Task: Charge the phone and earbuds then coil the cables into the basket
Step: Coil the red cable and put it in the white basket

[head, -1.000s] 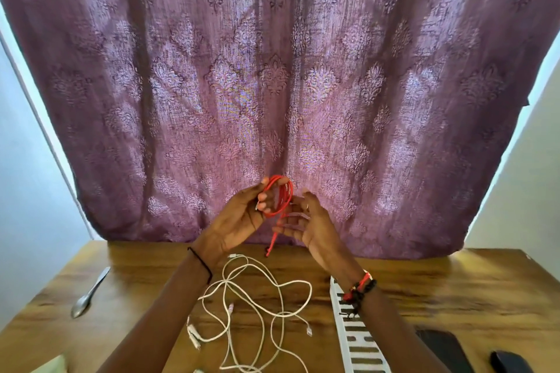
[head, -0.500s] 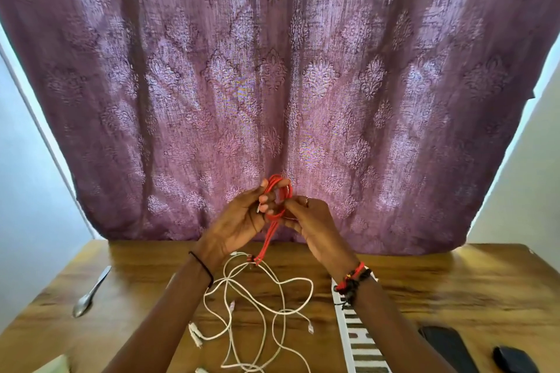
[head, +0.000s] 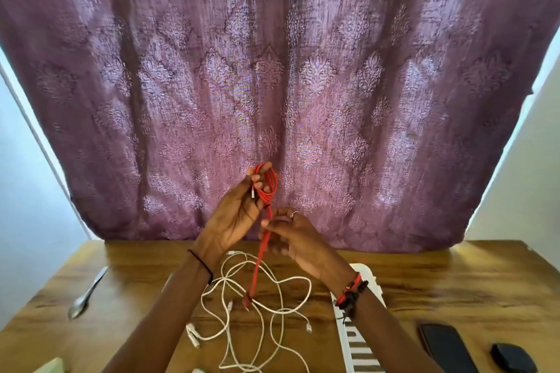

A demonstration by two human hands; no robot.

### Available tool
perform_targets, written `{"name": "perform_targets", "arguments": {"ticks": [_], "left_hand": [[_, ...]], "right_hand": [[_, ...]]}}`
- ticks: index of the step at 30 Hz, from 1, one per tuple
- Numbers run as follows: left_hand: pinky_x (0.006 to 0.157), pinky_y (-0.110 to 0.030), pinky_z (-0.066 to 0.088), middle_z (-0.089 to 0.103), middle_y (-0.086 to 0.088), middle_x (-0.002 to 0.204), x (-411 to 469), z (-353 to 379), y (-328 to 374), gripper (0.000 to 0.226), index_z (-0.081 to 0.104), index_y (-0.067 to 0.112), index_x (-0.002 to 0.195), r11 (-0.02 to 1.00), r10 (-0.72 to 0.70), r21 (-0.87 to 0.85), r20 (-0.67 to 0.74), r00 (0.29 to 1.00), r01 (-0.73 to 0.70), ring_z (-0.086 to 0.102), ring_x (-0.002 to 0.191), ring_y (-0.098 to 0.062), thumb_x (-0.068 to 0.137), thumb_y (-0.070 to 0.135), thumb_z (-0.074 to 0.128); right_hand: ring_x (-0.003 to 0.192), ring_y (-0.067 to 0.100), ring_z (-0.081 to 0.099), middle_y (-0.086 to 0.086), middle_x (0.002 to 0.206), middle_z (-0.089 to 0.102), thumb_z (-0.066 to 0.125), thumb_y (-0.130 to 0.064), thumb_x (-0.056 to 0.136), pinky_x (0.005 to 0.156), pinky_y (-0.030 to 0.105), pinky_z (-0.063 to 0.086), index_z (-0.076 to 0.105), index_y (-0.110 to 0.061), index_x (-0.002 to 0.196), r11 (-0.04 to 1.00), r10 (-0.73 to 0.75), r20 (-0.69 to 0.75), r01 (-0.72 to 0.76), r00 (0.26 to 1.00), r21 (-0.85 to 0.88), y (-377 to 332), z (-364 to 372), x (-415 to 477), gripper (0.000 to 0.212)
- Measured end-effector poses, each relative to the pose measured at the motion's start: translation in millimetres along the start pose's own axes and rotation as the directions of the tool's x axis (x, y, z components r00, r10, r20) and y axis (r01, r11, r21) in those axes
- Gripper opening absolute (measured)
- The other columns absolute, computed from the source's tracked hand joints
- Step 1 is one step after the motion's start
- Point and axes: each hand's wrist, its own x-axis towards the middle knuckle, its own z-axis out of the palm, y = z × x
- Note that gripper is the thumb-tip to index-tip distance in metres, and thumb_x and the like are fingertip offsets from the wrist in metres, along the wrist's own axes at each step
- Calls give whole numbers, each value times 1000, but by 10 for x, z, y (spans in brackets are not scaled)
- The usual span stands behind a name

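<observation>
A red cable is held up in front of the curtain. My left hand grips its coiled loops at the top. My right hand pinches the loose tail just below the coil; that tail hangs down to a plug near the table. White cables lie tangled on the wooden table under my hands. A white slotted basket sits to the right, partly hidden by my right forearm. A dark phone and a dark earbuds case lie at the right front.
A purple patterned curtain hangs right behind the table's far edge. A metal spoon lies at the table's left. A pale object shows at the bottom left corner.
My right hand has slid down from the coil along the red tail, which now hangs longer and straighter. The left hand keeps the coil raised.
</observation>
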Motion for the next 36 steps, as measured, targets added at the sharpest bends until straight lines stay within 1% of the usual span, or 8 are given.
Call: {"name": "perform_targets", "arguments": {"ticks": [4,8,15,21,26,30,34,36], "left_hand": [[61,-14,52,56,4,66,39,-38,-25,43,67,-1,104,989,82,123,-18,997,-79,55,57,-3,68,20,74],[64,-11,51,57,5,69,43,-92,102,73,56,-1,118,952,108,285,20,994,-109,55,63,-2,58,29,85],[59,-12,48,59,6,66,-5,-43,12,21,59,5,109,703,164,701,-1,986,-116,55,57,-1,90,9,51],[60,-10,46,63,11,56,-17,-54,-70,14,63,12,87,383,108,915,88,990,-123,55,53,3,93,8,50],[62,-9,43,62,13,53,-15,-23,-106,23,59,13,74,300,61,944,126,990,-138,53,53,6,93,5,49],[61,-10,44,59,10,56,-26,-10,-89,18,59,17,78,247,94,957,131,987,-151,53,55,6,93,12,52],[61,-22,37,52,6,62,-28,-63,-98,16,60,12,85,-45,42,985,170,984,-169,45,54,4,94,21,52],[58,-13,40,60,9,60,-87,-37,-128,14,59,11,91,60,-46,990,133,990,-130,51,50,8,96,10,46]], "right_hand": [[43,13,56,9,72,55,56,4,87,47,29,55,47,-13,92,994,40,-64,-33,997,101,118,40,-77,20],[35,6,44,4,66,50,58,-3,88,35,19,42,50,-18,97,949,-51,-117,11,992,-316,188,-39,-200,19],[96,24,63,7,102,69,58,-30,90,80,34,50,67,-20,110,261,-315,17,104,949,-960,-72,-264,-176,24],[97,32,61,13,100,64,51,-39,91,81,42,50,67,-10,107,24,-314,130,144,941,-989,-333,-341,-127,36],[98,30,60,9,100,61,47,-38,92,80,41,51,68,-15,107,-117,-315,242,216,918,-969,-473,-370,-166,34],[91,33,64,15,96,65,53,-24,90,78,41,53,71,-10,101,-106,-341,332,315,880,-943,-603,-342,-190,26],[83,33,66,19,89,69,55,-24,84,76,39,51,74,-1,90,6,-390,298,326,871,-946,-694,-338,-186,30],[83,29,66,18,90,70,66,-12,82,77,31,48,74,-3,91,123,-439,242,324,866,-938,-752,-353,-179,15]]}}
